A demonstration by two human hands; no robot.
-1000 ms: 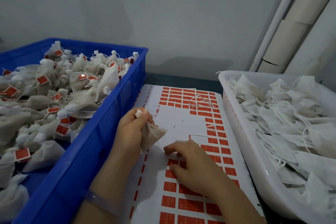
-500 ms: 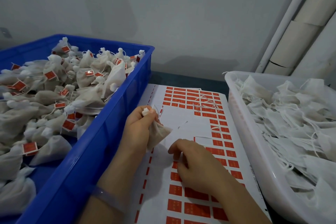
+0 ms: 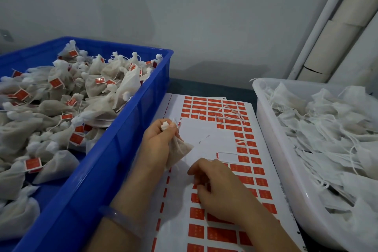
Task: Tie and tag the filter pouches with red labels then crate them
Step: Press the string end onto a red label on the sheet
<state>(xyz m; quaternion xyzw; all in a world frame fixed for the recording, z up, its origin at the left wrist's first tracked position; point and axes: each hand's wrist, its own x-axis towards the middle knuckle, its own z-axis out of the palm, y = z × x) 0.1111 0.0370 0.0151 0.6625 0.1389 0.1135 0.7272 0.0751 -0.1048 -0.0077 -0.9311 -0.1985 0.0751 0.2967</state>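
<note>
- Your left hand [image 3: 157, 145] is closed round a filter pouch [image 3: 180, 150]. Your fingers pinch its neck, the white gathered top pokes out above them, and the filled body hangs below, tilted toward your right.
- That pouch is held just above the left edge of the label sheet [image 3: 204, 139], close beside the blue crate [image 3: 122, 129]. No red label shows on it.
- Your right hand [image 3: 221, 188] lies palm down on the sheet with its fingers curled, the tips at the rows of red labels [image 3: 241, 169]. Whether they pinch a label cannot be told.
- The sheet lies flat on the desk [image 3: 204, 88] between the two containers. Its middle is bare white where labels are gone.
- A few loose white strings [image 3: 229, 114] lie on the sheet's far rows.
- The blue crate at your left is heaped with tied pouches [image 3: 96, 86] carrying red tags.
- The white tub [image 3: 272, 149] at your right holds flat, untied pouches [image 3: 327, 129] with trailing strings.
- A pale bracelet [image 3: 120, 219] sits on your left wrist.
</note>
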